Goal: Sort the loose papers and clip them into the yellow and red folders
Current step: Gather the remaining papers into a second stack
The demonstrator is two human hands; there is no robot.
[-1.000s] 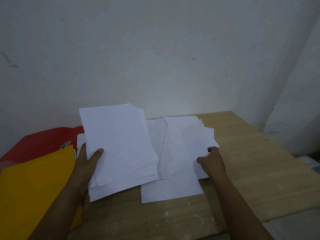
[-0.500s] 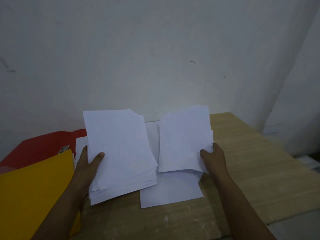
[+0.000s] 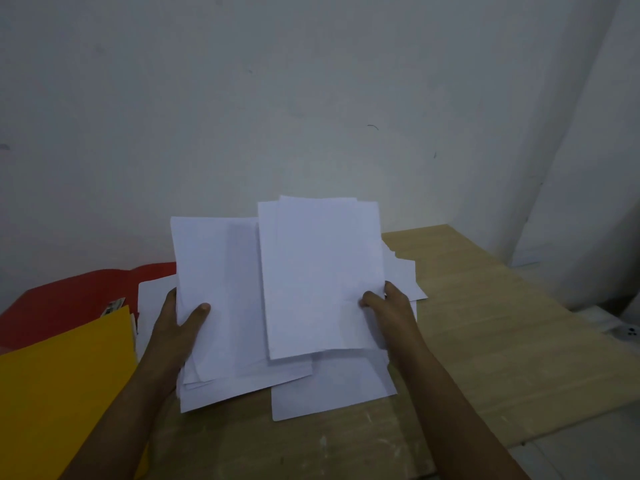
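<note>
My left hand grips a thick stack of white papers by its left edge, thumb on top, tilted up off the table. My right hand pinches a smaller bundle of white sheets at its right edge and holds it over the right half of the stack. Loose white papers lie flat on the table beneath both. The yellow folder lies at the lower left, partly over the red folder behind it.
The wooden table runs back to a white wall; its right and front edges drop off. A few loose sheets poke out behind my right hand. A small printed label shows between the folders.
My right hand has lifted its bundle off the table pile and carried it left, so it now overlaps the stack in my left hand. The left stack has tilted up slightly.
</note>
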